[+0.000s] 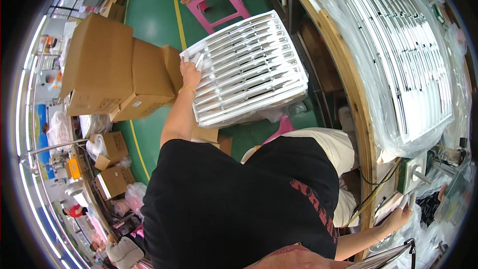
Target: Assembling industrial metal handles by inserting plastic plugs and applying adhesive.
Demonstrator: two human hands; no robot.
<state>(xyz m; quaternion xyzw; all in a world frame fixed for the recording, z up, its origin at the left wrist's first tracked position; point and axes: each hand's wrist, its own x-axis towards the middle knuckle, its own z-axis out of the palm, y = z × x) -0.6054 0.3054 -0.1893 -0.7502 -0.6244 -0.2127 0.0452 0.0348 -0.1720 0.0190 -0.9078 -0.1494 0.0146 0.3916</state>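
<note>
My left hand (191, 73), with white covers on its fingertips, rests on the upper left corner of a white tray (201, 119). Its fingers are spread over the rim. Rows of shiny, slender silver pieces (249, 65) lie across this tray, which sits on a stack wrapped in clear plastic. At the lower right my right hand (398, 217) reaches over the workbench with its fingers stretched out, also with white covers. It is beside crumpled clear plastic (416, 229) and a bag of small black parts (430, 204). I see nothing held in it.
Another white tray of silver pieces (398, 55) lies on plastic on the wooden-edged workbench (348, 69). A small machine with a rod (413, 174) and cables stands near my right hand. Cardboard boxes (99, 65) stand left; a pink stool (214, 0) is ahead on the green floor.
</note>
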